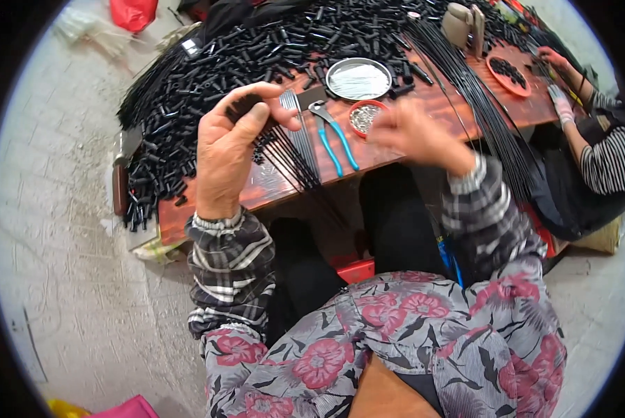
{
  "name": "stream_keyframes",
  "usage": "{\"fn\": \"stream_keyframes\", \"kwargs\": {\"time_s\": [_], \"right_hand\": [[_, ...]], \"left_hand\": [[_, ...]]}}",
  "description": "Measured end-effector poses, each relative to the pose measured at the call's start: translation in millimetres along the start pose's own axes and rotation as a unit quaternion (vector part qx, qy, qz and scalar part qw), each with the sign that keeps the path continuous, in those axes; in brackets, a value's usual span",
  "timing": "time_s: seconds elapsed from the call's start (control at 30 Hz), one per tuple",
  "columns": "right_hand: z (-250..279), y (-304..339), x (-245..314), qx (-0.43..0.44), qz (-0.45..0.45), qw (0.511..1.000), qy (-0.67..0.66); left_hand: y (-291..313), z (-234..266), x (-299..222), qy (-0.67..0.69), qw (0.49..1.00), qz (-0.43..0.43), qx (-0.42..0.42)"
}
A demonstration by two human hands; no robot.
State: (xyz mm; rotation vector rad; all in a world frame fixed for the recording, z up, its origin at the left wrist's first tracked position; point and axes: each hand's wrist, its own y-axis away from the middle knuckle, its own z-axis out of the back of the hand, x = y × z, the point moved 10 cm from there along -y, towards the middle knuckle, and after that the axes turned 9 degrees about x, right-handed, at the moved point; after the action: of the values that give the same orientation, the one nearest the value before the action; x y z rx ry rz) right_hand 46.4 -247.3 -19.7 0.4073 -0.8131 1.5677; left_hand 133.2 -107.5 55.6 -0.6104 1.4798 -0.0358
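Note:
My left hand (222, 153) is raised over the front of the table, closed on a bundle of thin black rods (288, 157). Their dark ends poke out between thumb and fingers, and the shafts slant down past the table's edge. To the right, my right hand (420, 136) hovers beside a small red dish of tiny silver pieces (365, 118). Motion smears its fingers, so whether they hold anything is unclear. Between my hands lie pliers with blue handles (333, 139). Just behind them is a round metal tray of thin pale pieces (358, 79).
A large heap of short black tubes (256, 52) covers the table's far and left parts. Long black rods (476, 104) lie across its right side. A cleaver-like tool (120, 174) rests at the left edge. A co-worker's hands (560, 83) are near a red plate of black parts (509, 76).

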Motion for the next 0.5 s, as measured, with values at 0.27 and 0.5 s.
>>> {"fn": "stream_keyframes", "kwargs": {"time_s": [0.27,0.5], "right_hand": [[36,-85,-91,0.066,-0.197,0.966,0.153],[32,-80,-86,-0.012,-0.162,0.949,0.269]], "left_hand": [[1,-15,-1,0.017,0.999,0.033,0.034],[20,-13,-5,0.033,0.999,0.038,0.008]]}}
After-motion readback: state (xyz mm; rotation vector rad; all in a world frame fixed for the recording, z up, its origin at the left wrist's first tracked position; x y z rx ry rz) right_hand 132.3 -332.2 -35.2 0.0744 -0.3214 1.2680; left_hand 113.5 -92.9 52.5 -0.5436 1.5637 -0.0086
